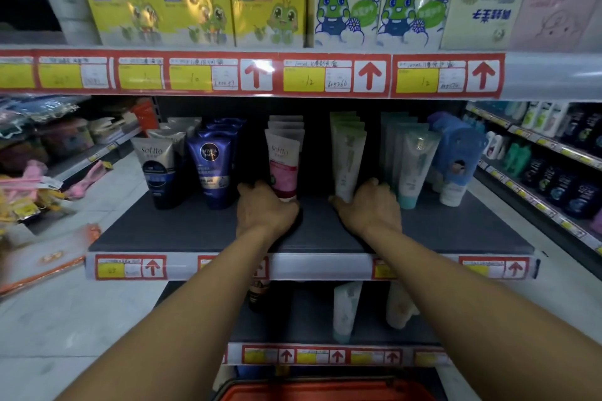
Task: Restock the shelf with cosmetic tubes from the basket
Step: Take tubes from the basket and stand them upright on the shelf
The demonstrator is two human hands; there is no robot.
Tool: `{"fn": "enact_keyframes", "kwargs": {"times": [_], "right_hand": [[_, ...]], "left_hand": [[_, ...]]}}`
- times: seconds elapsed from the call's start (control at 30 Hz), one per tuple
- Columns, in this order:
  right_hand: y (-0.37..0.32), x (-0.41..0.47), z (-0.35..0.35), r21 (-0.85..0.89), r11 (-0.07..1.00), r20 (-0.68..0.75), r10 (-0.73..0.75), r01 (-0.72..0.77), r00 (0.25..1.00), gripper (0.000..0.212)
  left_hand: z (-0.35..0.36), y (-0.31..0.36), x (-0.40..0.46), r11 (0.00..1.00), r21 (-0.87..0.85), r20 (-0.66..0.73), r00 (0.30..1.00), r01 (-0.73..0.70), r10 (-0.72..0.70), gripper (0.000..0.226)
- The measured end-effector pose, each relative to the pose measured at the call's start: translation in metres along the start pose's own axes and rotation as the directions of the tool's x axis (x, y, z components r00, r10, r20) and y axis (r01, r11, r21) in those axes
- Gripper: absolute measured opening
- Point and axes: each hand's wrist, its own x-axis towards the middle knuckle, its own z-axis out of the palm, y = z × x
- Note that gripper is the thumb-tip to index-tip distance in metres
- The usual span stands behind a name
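Rows of cosmetic tubes stand cap-down on the dark middle shelf (pixel 202 231). My left hand (pixel 265 210) grips the base of a pink and white Softto tube (pixel 284 161) at the front of its row. My right hand (pixel 368 208) grips the base of a pale green and white tube (pixel 347 156) at the front of the neighbouring row. Both tubes stand upright on the shelf. Only the red rim of the basket (pixel 325 392) shows, at the bottom edge below my arms.
Left of my hands stand a blue Nivea Men tube (pixel 211 172) and a grey Softto tube (pixel 159 172); right stand teal-capped tubes (pixel 413 166) and blue bottles (pixel 456 159). Yellow and white boxes (pixel 267 0) fill the upper shelf. A few tubes (pixel 345 309) stand on the lower shelf.
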Motion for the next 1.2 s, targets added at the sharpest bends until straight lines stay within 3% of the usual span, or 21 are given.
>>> {"fn": "enact_keyframes", "kwargs": {"times": [0.13, 0.37, 0.5, 0.63, 1.2], "right_hand": [[0.0009, 0.0038, 0.0015, -0.071, 0.997, 0.051, -0.035, 0.038, 0.998, 0.069], [0.0043, -0.0019, -0.0025, -0.074, 0.993, 0.068, -0.084, 0.089, 0.994, 0.059], [0.0032, -0.0024, -0.0026, -0.064, 0.995, 0.059, -0.067, 0.071, 0.996, 0.07], [0.0039, -0.0015, -0.0031, -0.07, 0.994, 0.066, -0.08, 0.084, 0.995, 0.059], [0.0023, -0.005, -0.0026, -0.084, 0.994, 0.019, -0.074, 0.075, 0.997, 0.056]], "left_hand": [[-0.0004, -0.0023, 0.001, 1.0, -0.002, 0.001, 1.0, -0.008, 0.008, 0.057], [-0.0001, -0.0024, -0.0018, 1.0, -0.024, -0.026, 0.999, 0.02, -0.02, 0.076], [0.0006, -0.0012, -0.0039, 1.0, -0.013, -0.018, 1.0, 0.01, -0.011, 0.067], [0.0003, -0.0013, -0.0019, 1.0, 0.012, -0.012, 1.0, -0.001, 0.001, 0.059], [0.0006, -0.0031, -0.0009, 1.0, -0.005, -0.021, 1.0, -0.004, 0.004, 0.068]]}}
